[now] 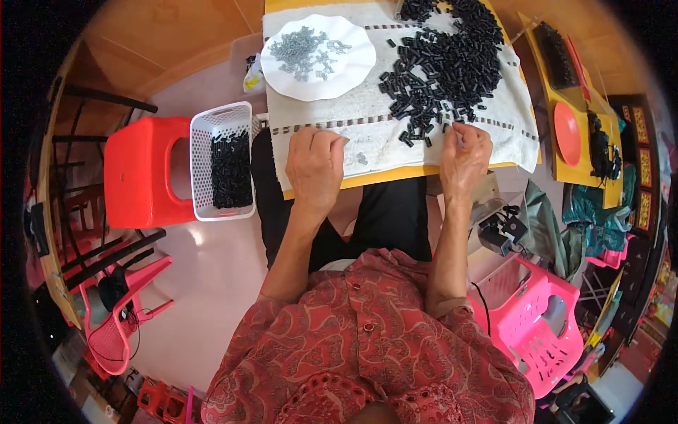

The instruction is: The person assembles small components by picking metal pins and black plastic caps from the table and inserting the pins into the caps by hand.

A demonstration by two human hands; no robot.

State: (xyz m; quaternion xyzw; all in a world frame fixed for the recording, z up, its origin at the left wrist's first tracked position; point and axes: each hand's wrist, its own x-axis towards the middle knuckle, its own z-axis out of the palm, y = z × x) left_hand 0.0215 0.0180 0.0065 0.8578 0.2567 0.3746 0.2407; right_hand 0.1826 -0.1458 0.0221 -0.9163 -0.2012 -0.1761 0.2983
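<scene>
My left hand [314, 169] rests at the near edge of the cloth-covered table with its fingers curled closed. What it pinches, if anything, is too small to make out. A few small clear pieces [362, 159] lie on the cloth just right of it. My right hand [466, 157] is closed, thumb and forefinger together at the near end of a heap of short black plastic parts [452, 67]. One small black part [446, 128] shows at its fingertips. Beyond my left hand, a white scalloped plate [353, 74] carries many small clear pieces [304, 51].
Left of my legs, a white perforated basket [201, 198] holds more black parts, beside a red plastic stool [138, 173]. A pink chair [544, 332] stands at the lower right. To the right, a yellow side table [565, 166] bears a red dish [566, 134].
</scene>
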